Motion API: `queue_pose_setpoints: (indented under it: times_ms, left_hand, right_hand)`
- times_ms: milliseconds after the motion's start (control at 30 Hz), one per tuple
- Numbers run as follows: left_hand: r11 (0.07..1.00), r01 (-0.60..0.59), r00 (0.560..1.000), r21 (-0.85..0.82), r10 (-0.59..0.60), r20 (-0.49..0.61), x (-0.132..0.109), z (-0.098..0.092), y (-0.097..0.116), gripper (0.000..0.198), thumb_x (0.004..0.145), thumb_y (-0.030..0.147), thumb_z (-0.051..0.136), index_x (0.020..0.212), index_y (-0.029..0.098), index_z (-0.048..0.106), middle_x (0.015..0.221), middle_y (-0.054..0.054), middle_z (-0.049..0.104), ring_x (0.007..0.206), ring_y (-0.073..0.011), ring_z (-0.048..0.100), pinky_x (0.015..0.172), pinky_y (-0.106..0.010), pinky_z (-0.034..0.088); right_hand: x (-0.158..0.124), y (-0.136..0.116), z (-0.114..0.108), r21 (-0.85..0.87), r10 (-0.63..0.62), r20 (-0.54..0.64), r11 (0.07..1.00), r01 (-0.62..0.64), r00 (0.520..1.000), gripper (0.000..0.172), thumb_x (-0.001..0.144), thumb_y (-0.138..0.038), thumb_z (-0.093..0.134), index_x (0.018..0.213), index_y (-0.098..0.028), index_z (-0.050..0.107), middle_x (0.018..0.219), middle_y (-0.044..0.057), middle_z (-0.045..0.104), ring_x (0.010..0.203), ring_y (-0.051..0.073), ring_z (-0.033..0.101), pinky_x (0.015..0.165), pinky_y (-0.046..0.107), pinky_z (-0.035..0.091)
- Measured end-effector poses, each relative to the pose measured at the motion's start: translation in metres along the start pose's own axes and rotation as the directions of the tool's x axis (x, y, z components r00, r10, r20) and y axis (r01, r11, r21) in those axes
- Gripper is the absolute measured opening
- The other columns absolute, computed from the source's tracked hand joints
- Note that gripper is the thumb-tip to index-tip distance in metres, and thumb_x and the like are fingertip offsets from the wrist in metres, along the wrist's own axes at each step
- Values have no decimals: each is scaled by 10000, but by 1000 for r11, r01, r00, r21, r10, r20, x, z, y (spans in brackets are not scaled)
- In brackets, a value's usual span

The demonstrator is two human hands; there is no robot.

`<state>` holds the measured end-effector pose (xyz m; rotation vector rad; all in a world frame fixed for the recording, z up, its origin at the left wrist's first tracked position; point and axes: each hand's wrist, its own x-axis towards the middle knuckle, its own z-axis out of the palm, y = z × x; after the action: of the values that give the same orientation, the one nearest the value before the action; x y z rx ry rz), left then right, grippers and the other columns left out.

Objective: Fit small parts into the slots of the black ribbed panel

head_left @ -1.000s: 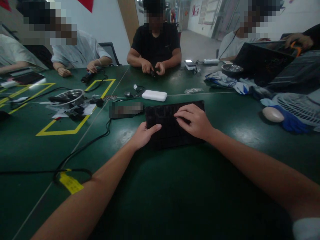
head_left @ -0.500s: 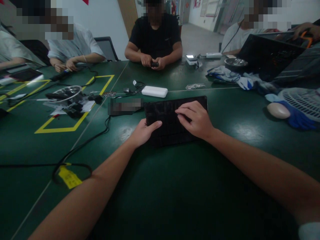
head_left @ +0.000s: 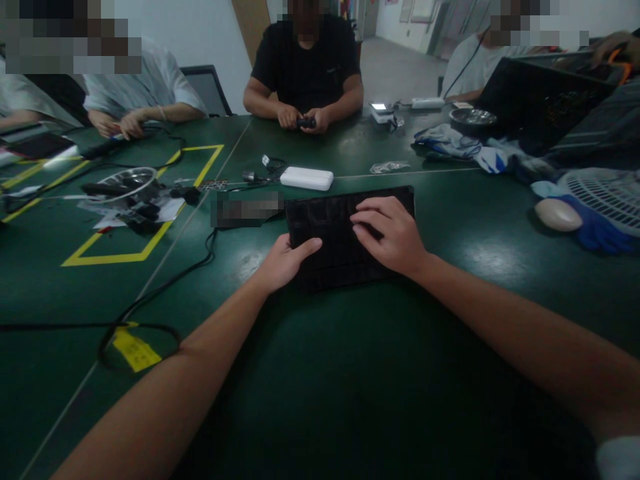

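A flat black keyboard [head_left: 330, 227] lies on the green table [head_left: 320, 373] in front of me. My left hand [head_left: 285, 261] grips its near left corner, thumb on top and the other fingers hidden beneath. My right hand [head_left: 393, 233] rests on the keyboard's right half, fingers curled and pressed down on the keys. Both forearms reach in from the bottom of the view.
A white power bank [head_left: 307, 178] lies just behind the keyboard. A black cable with a yellow tag [head_left: 134, 350] loops at the left. A metal bowl [head_left: 127, 181] with parts sits in a yellow-taped square. A fan [head_left: 600, 197] and blue glove are right. Several people sit around the table.
The view has tilted slightly, shifting everything up in the frame. Both hands keep the same hold on the keyboard.
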<state>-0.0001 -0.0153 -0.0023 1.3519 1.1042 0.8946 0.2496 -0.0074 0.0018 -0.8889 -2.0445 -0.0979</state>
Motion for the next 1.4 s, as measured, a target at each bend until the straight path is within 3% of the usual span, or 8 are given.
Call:
queue_pose_setpoints:
  times_ms: [100, 267, 533, 1233, 1400]
  left_hand:
    - [1000, 8, 1000, -18, -7, 9, -1, 0, 0, 513, 777, 517, 801, 1129, 150, 728, 1105, -112, 786, 1097, -337, 724, 971, -465, 579]
    - [1000, -6, 1000, 4, 6, -5, -1, -1, -1, 504, 784, 514, 793, 1130, 153, 731, 1099, -111, 788, 1103, -339, 722, 966, -471, 583]
    - [1000, 5, 1000, 18, -5, -11, -1, -1, 0, 512, 760, 540, 802, 1089, 153, 735, 1114, -115, 784, 1072, -330, 727, 941, -448, 586]
    - [1000, -6, 1000, 3, 6, -11, 0, -2, -4, 463, 771, 520, 802, 1065, 167, 749, 1103, -110, 783, 1060, -319, 728, 956, -457, 577]
    - [1000, 1, 1000, -13, -1, -5, -1, -1, -2, 510, 763, 535, 810, 1095, 153, 744, 1121, -120, 782, 1090, -338, 721, 982, -472, 565]
  right_hand:
    - [1, -1, 0, 20, 32, -55, 999, -31, 998, 122, 959, -276, 605, 1009, -264, 715, 1114, 78, 657, 1051, 243, 640, 923, 439, 537]
    - [3, -2, 0, 32, 69, -17, 997, -69, 997, 115, 954, -304, 613, 1012, -275, 708, 1024, 57, 665, 1016, 252, 623, 928, 463, 509]
    - [2, -1, 1, -31, 1, 1, 1000, -1, 1000, 214, 989, -236, 514, 1086, -256, 704, 1044, 73, 667, 997, 238, 618, 911, 434, 494]
    - [2, 0, 2, -25, 5, -21, 1000, -6, 1000, 99, 964, -278, 580, 1003, -267, 671, 1010, 57, 671, 980, 243, 627, 898, 440, 501]
    - [1, -1, 1, -19, -19, -21, 1000, 18, 1000, 158, 944, -255, 561, 1070, -247, 656, 1036, 72, 668, 994, 248, 622, 901, 434, 498]
